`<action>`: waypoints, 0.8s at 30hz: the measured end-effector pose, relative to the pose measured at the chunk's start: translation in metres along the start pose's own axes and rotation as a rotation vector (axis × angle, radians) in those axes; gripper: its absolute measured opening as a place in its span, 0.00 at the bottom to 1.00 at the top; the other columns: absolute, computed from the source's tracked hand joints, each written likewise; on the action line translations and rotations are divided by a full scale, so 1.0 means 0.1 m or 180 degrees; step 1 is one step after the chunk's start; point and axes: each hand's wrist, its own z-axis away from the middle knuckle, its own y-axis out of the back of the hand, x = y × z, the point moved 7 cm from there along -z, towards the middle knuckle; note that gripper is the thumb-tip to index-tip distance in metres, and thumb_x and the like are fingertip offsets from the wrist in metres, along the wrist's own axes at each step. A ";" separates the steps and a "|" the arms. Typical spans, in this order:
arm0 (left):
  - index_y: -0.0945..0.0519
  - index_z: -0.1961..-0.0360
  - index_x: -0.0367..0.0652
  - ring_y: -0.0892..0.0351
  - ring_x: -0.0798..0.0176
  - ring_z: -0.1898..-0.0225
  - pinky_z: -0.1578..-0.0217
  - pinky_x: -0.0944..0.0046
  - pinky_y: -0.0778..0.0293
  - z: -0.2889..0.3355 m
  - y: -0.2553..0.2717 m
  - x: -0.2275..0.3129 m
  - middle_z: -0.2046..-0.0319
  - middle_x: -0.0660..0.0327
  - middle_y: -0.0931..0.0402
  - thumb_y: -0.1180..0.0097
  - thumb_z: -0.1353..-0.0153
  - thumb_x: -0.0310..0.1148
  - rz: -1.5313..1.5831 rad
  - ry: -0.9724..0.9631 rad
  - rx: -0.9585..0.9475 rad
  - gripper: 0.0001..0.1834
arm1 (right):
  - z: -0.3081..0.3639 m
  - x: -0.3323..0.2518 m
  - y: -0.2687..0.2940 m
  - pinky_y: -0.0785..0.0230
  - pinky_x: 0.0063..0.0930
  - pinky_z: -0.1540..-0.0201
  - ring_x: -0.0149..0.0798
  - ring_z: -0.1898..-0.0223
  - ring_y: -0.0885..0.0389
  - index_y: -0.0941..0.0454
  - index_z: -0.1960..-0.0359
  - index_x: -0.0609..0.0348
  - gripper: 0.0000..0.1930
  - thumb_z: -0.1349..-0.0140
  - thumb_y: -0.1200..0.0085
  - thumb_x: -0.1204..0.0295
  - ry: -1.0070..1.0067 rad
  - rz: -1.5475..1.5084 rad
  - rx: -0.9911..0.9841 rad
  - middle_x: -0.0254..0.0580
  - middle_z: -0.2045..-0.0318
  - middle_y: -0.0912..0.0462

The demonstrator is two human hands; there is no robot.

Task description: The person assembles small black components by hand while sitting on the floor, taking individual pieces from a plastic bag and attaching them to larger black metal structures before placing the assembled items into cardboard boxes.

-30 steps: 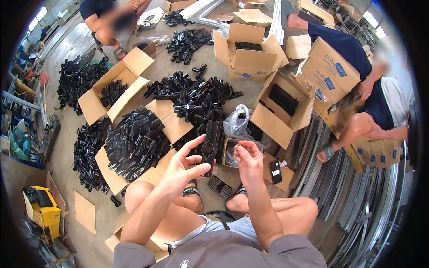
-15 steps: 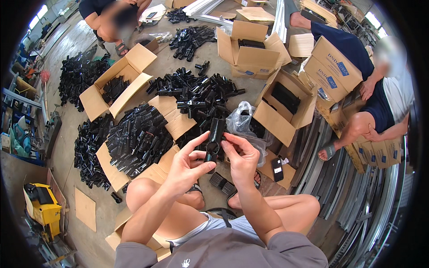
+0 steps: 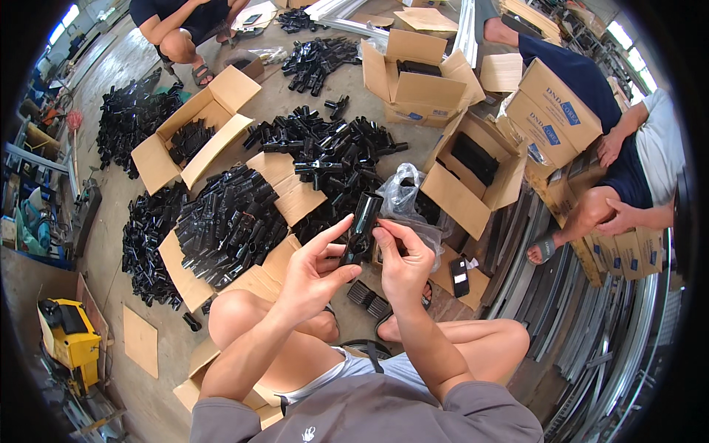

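Right now we hold a black tubular part [image 3: 365, 215] up before us, above the floor [image 3: 166, 332], its open upper end leaning slightly right. Our left hand [image 3: 312, 279] grips its lower portion, thumb on the near side and fingers behind. Our right hand [image 3: 406, 267] has its thumb and fingers drawn together against the part's right side; we cannot tell whether something small is pinched between them. Beyond our hands lies a loose heap of black parts [image 3: 336, 151], with a clear plastic bag [image 3: 401, 190] just beside it. To our left, a denser pile [image 3: 233, 225] rests on opened cardboard [image 3: 182, 272]. To our right stands an open carton [image 3: 452, 201] with black pieces inside, and near it lies a dark phone [image 3: 459, 279].
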 end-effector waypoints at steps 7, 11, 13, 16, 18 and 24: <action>0.37 0.22 0.49 0.17 0.70 0.53 0.50 0.68 0.18 0.00 -0.06 -0.01 0.53 0.60 0.19 0.35 0.40 0.13 -0.0065 0.0074 -0.0092 0.46 | -0.05 -0.02 -0.06 0.36 0.30 0.72 0.34 0.76 0.26 0.23 0.68 0.64 0.18 0.22 0.49 0.63 0.0355 0.0727 -0.0258 0.41 0.78 0.24; 0.38 0.22 0.49 0.17 0.70 0.54 0.51 0.69 0.18 0.01 -0.05 -0.04 0.53 0.61 0.19 0.35 0.39 0.14 -0.0054 0.0060 -0.0183 0.45 | -0.05 0.13 -0.02 0.35 0.35 0.72 0.42 0.77 0.27 0.27 0.71 0.63 0.24 0.20 0.55 0.56 0.0381 0.0645 -0.0555 0.45 0.77 0.25; 0.38 0.22 0.49 0.16 0.70 0.54 0.52 0.69 0.17 -0.01 -0.05 -0.07 0.53 0.61 0.20 0.35 0.39 0.14 0.0224 0.0185 -0.0280 0.46 | -0.05 -0.03 -0.01 0.33 0.32 0.71 0.40 0.77 0.27 0.23 0.66 0.63 0.20 0.22 0.51 0.58 0.0959 0.0405 -0.0360 0.44 0.75 0.24; 0.38 0.22 0.49 0.16 0.70 0.55 0.52 0.69 0.17 -0.01 -0.06 -0.07 0.53 0.61 0.20 0.34 0.39 0.15 0.0250 0.0249 -0.0246 0.46 | -0.01 -0.19 0.02 0.32 0.32 0.70 0.40 0.76 0.25 0.21 0.61 0.63 0.13 0.25 0.47 0.64 0.0752 0.0765 -0.0242 0.43 0.74 0.23; 0.37 0.23 0.49 0.17 0.71 0.54 0.50 0.68 0.18 0.01 -0.09 -0.05 0.53 0.60 0.19 0.34 0.40 0.14 0.0235 0.0308 -0.0240 0.45 | -0.02 -0.14 0.01 0.32 0.34 0.70 0.43 0.76 0.24 0.23 0.60 0.62 0.08 0.27 0.46 0.69 0.0909 0.0855 -0.0220 0.44 0.74 0.24; 0.36 0.23 0.49 0.17 0.71 0.52 0.47 0.68 0.19 0.01 -0.09 -0.06 0.53 0.59 0.17 0.35 0.40 0.13 0.0192 0.0325 -0.0232 0.45 | 0.00 0.03 0.06 0.31 0.41 0.71 0.55 0.75 0.23 0.24 0.64 0.62 0.11 0.25 0.49 0.67 0.1111 0.0862 -0.0349 0.48 0.74 0.24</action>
